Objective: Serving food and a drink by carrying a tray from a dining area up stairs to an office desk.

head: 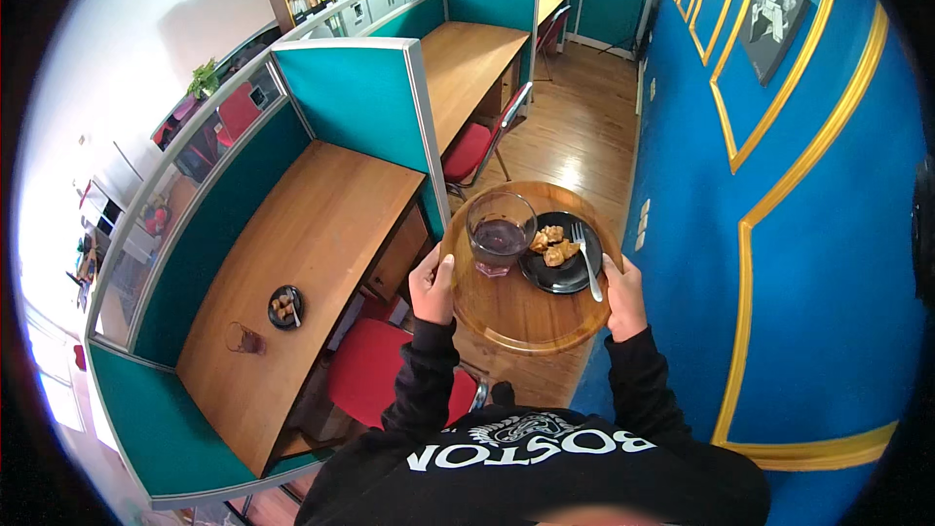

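Observation:
Between my two hands is a round wooden tray (pixel 504 314), held level in front of my chest. My left hand (pixel 433 286) grips its left rim with the thumb on top, and my right hand (pixel 624 298) grips the right rim. On the tray stands a clear glass (pixel 500 234) with dark liquid in it. Beside the glass, a black plate (pixel 559 283) carries several brown pieces of food (pixel 555 245). A metal fork (pixel 588 263) rests across the plate's right side, its handle jutting past the edge.
Left of me, a wooden desk (pixel 307 226) holds another glass (pixel 247 340) and black plate (pixel 281 318) with food. Teal partitions (pixel 350 102) enclose it. Red chairs (pixel 369 361) (pixel 467 153) stand at the desks. A blue wall (pixel 818 292) with gold moulding runs close on my right, along the wooden floor (pixel 584 109).

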{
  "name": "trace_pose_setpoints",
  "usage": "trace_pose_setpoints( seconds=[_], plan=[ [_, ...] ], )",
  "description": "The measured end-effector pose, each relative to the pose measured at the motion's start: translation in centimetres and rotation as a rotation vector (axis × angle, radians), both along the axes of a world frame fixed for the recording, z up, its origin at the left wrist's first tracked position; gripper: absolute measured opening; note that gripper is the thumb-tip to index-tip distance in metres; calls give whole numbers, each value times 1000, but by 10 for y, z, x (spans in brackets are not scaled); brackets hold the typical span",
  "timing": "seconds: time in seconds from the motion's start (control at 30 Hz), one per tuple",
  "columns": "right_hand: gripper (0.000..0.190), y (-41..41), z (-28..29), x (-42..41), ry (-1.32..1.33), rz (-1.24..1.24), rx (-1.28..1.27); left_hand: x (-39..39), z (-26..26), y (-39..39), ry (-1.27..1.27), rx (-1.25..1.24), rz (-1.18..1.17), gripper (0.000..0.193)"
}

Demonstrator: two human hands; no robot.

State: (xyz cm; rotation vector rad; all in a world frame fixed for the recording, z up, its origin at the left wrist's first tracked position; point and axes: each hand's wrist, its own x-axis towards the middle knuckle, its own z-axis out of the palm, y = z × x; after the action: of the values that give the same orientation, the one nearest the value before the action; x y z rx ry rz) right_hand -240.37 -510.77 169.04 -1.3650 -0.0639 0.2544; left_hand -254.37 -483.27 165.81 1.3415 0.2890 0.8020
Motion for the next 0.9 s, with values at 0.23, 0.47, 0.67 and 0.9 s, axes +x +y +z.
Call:
trace_pose_setpoints(
  seconds=[0.23,0.47,0.67,0.9],
  plan=[
    [27,20,-1,46,1,49,-33,33,8,16,-15,-38,4,39],
    [25,16,-7,87,29,89,-48,58,3,5,10,-64,33,40],
    [25,26,6,142,65,139,-37,103,10,1,67,2,127,40],
    [26,23,-6,243,53,185,-32,188,21,-13,96,17,195,40]
  ],
)
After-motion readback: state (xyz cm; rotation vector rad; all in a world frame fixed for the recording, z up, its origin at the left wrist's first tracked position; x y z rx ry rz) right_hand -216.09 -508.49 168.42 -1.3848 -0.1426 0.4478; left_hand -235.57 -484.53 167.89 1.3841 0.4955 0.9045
